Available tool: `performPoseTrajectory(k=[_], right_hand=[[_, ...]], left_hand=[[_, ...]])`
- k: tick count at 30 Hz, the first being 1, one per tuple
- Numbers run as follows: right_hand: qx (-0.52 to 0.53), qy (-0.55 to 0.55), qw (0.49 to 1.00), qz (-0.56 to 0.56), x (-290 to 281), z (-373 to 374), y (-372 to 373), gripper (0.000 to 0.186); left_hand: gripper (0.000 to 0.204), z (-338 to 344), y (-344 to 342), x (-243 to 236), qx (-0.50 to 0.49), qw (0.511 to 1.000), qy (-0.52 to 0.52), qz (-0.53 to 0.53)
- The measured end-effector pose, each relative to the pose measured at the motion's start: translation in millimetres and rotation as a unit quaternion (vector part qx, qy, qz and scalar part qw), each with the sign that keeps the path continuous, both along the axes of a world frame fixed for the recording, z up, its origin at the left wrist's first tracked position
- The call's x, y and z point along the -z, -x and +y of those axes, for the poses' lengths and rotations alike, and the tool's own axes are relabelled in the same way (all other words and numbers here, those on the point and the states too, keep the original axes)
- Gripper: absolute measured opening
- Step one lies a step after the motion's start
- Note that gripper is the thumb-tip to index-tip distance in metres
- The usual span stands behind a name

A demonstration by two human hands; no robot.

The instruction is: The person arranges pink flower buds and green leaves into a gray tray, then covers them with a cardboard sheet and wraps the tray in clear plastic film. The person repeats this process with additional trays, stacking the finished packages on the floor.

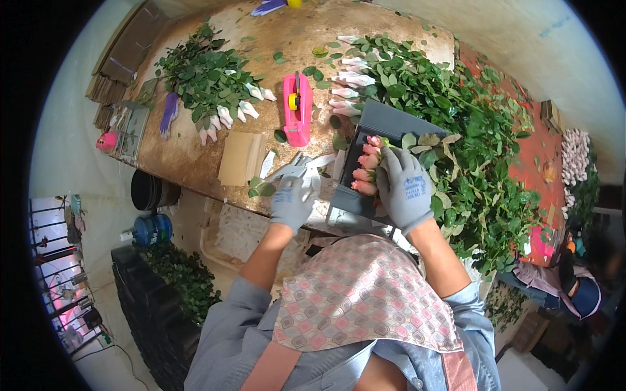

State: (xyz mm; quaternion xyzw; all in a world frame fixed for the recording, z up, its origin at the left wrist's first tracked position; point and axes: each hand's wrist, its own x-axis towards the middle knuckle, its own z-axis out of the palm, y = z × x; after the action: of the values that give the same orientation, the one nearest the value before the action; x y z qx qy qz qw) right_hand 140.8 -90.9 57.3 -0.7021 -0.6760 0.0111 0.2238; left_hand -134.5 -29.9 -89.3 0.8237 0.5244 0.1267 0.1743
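My left hand [292,202], in a grey glove, is closed at the table edge, among white paper scraps [321,163] and grey pieces that I cannot tell apart. My right hand [403,186], also gloved, has its fingers curled onto pink roses [365,188] lying in an open dark-grey box [388,120]. The rose stems and leaves spread out to the right of the box. A pink tape dispenser [297,114] stands beyond my left hand, and brown cardboard pieces [238,159] lie to its left.
Leafy bundles with white-wrapped heads [208,78] [352,80] lie on the table [195,166]. A purple glove [168,116] is at left, above a blue water jug [151,229] and black bucket [145,190]. A co-worker [554,287] is at far right.
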Motion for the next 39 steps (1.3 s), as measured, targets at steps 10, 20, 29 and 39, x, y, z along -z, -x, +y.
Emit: performPoseTrajectory(k=[10,20,29,39], right_hand=[[0.048,-0.012,0.998,0.044,-2.3,-27.4,10.6,0.037],[0.072,0.041,0.994,0.07,-10.8,-55.0,-0.4,0.042],[0.083,0.054,0.99,0.096,0.4,-75.6,-26.0,0.044],[0.06,0.024,0.994,0.084,1.0,-82.0,-42.7,0.042]], left_hand=[[0.035,9.3,-8.4,24.1,0.023,0.997,0.04,0.056],[0.069,72.0,-67.1,6.5,0.131,0.977,0.165,-0.034],[0.026,78.1,-87.8,28.6,0.134,0.969,0.085,0.188],[0.024,73.3,-69.8,-4.7,0.019,0.973,0.171,-0.155]])
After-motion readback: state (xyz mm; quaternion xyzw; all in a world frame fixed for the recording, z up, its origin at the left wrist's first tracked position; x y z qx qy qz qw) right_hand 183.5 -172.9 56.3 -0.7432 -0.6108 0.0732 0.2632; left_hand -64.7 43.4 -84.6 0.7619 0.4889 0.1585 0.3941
